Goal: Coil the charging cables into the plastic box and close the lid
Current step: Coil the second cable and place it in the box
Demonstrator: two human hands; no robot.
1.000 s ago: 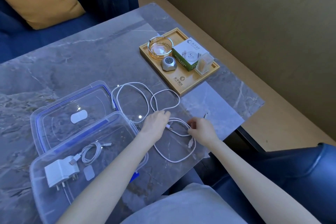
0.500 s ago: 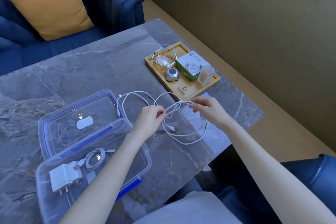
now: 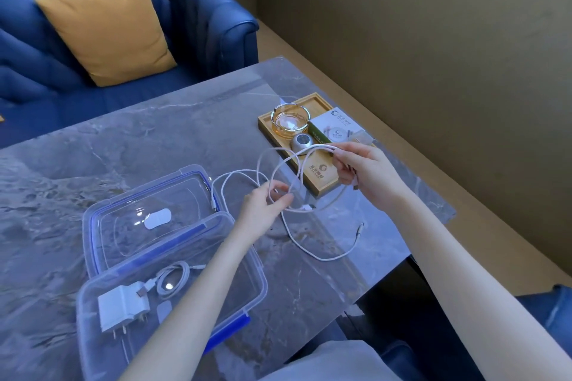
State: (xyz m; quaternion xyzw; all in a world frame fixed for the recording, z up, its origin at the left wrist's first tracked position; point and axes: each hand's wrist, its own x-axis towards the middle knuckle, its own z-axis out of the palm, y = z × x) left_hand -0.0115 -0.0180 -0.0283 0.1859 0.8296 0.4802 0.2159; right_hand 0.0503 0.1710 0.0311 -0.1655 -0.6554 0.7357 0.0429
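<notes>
My left hand pinched low with thumb and fingers curled; my right hand was raised higher, fingers curled in a grip.

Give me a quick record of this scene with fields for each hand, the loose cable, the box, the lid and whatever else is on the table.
left hand: pinches the loose white cable, held above the table
right hand: grips loops of the same cable, raised near the wooden tray
loose white cable: partly looped between the hands, one end trailing on the table
plastic box: open; holds a coiled cable and a white charger
lid: off, flat on the table behind the box
wooden tray: holds a glass ashtray and small items
</notes>
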